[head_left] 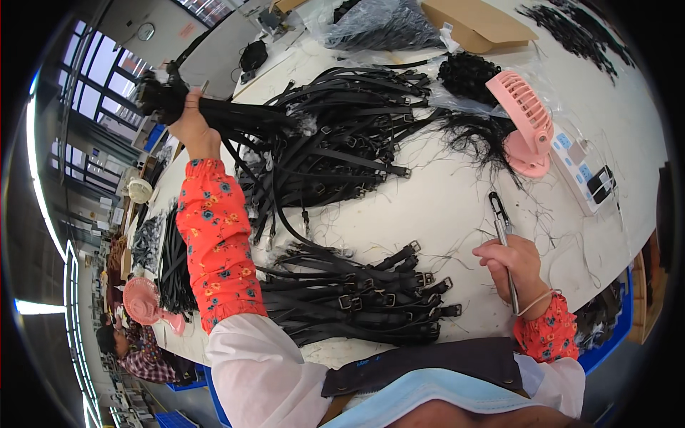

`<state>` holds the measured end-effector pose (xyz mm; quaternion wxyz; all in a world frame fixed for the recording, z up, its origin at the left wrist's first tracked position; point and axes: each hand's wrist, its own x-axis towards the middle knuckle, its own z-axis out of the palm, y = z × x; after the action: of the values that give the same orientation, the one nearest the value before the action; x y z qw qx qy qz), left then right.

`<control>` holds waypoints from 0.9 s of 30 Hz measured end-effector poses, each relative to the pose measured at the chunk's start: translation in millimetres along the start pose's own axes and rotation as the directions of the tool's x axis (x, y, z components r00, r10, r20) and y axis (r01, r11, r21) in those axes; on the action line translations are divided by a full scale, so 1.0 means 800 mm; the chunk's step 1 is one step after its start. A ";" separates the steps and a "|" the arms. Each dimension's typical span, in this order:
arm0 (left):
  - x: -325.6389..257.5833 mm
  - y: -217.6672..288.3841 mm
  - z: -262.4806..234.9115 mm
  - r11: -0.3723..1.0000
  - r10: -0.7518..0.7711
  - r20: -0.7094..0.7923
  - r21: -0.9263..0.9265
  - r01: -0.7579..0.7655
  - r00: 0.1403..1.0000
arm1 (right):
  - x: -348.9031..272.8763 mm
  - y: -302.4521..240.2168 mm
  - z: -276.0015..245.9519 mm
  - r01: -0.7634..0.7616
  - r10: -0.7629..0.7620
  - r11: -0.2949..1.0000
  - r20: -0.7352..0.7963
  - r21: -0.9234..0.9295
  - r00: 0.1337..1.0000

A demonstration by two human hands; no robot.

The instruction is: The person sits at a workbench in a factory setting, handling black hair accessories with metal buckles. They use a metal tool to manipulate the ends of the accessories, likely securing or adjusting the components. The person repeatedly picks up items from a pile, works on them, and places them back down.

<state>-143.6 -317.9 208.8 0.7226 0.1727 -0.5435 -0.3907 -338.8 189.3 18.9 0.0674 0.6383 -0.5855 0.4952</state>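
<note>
Bundle of black straps (214,113), gripped in the raised left hand (191,127), hangs above the far-left end of the loose strap heap (342,143). Right hand (515,265), closed on metal snips (503,235), rests over open white table (457,192) right of the stacked buckled straps (357,299) near the table's front edge.

Long white worktable (457,207) fills frame centre; tall dark-framed windows (93,93) upper left; bright strip lights (36,307) along left edge.
</note>
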 end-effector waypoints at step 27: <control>0.049 0.279 -0.029 0.754 0.590 0.127 0.268 -0.600 0.797 | -0.005 -0.004 0.007 -0.013 0.013 0.999 0.012 -0.032 1.000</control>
<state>-34.5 -209.7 376.3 0.7657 0.0899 -0.6342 -0.0582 -332.2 189.1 14.5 0.0707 0.6363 -0.5979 0.4824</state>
